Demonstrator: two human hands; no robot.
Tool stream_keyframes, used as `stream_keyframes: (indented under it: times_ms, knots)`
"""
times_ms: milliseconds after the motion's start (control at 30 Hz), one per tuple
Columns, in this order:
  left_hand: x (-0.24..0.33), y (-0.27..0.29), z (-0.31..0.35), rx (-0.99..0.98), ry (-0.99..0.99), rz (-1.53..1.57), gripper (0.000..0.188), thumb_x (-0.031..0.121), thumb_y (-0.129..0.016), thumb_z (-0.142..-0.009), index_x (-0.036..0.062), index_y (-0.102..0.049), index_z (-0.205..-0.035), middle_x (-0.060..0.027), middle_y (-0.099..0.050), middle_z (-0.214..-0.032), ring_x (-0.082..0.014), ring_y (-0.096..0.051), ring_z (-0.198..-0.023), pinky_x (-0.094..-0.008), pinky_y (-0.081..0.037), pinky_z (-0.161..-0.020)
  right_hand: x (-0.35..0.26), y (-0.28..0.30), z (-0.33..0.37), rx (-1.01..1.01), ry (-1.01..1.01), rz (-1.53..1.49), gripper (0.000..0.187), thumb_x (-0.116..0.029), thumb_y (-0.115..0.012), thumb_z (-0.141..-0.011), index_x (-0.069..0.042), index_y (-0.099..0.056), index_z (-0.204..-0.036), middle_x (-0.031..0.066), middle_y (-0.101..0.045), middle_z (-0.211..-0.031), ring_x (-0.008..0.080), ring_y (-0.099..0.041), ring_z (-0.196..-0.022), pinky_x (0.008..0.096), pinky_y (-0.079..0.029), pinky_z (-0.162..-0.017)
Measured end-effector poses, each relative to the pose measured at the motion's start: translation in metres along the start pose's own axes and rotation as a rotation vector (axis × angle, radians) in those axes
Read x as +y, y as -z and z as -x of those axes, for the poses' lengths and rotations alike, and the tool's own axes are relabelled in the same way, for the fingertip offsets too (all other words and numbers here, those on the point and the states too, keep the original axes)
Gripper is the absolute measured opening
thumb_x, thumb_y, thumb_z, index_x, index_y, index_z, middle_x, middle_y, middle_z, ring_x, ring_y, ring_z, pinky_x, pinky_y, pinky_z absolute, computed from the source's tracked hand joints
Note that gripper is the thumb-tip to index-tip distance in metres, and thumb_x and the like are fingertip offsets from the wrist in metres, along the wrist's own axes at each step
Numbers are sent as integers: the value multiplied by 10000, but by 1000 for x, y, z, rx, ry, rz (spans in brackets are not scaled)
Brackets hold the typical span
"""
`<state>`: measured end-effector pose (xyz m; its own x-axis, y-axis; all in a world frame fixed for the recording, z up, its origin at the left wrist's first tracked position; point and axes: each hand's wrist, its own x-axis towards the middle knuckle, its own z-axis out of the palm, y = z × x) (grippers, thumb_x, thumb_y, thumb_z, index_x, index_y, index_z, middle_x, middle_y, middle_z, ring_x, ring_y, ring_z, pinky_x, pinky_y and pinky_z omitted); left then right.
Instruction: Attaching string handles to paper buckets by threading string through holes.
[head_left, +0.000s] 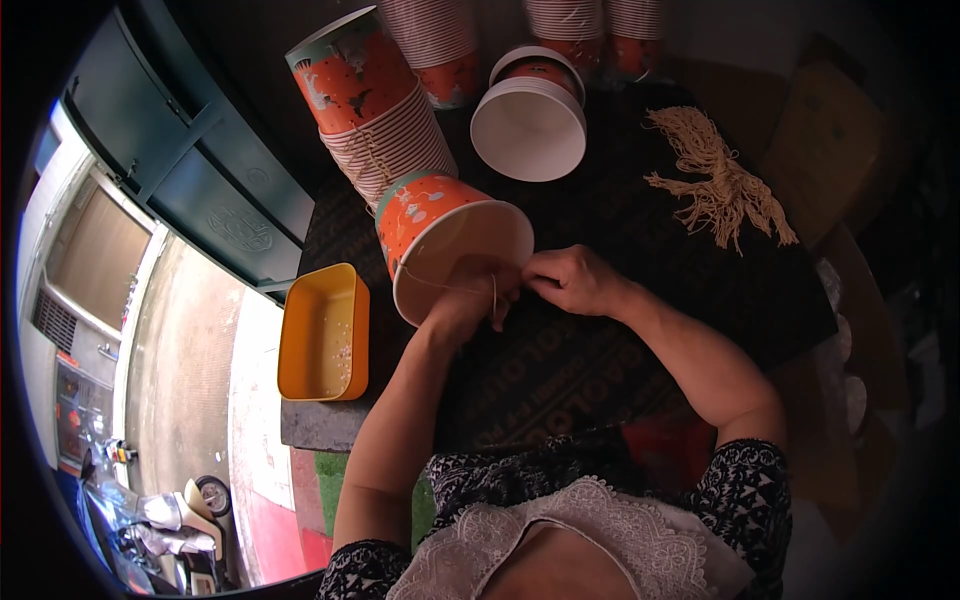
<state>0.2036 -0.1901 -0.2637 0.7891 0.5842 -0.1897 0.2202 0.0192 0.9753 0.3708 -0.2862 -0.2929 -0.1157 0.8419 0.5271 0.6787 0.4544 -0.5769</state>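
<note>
An orange and green paper bucket [425, 208] with a white inside lies tilted on the dark table, its mouth toward me. My left hand [468, 305] reaches into the mouth with fingers bent and closed, partly hidden. A thin pale string [432, 282] runs from the bucket's left inner wall to this hand and hangs over it. At the right side of the rim, my right hand [575, 280] is closed in a pinch, close to the left fingertips. What the right fingers hold is too small to make out.
Left of my forearm stands a yellow tub [291, 345] with small pale bits inside. A tall stack of nested buckets [385, 130] leans behind, with several wrapped stacks [437, 60] further back. Two white-rimmed buckets [530, 130] lie there too. A bundle of beige strings [715, 175] lies far right.
</note>
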Motion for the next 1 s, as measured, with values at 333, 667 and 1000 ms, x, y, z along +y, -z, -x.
stream_keyframes:
  times_ms: [333,667,1000]
  knots:
    - [-5,3,-2,-18,11,-38,103,59,-568,-802,-34,-607,-824,-76,-564,-677,-141,-507,-448,-266,-404,-371,-3,2,-3,71,14,40,58,-37,-618,-806,-28,-617,-864,135,-653,-823,303,-654,-736,368,-524,-609]
    - [-7,-7,-6,40,24,-258,83,31,-554,-764,-18,-620,-775,-77,-562,-594,-177,-545,-485,-322,-421,-418,7,-10,-5,328,61,222,103,-22,-623,-792,-41,-596,-890,138,-586,-844,341,-619,-737,396,-518,-613]
    - [-18,-17,-6,292,-522,-677,71,28,-602,-744,-2,-586,-806,-229,-614,-757,-402,-624,-748,-434,-496,-643,6,-7,-5,382,16,195,57,-28,-626,-793,-35,-594,-840,148,-575,-833,355,-605,-742,415,-507,-616]
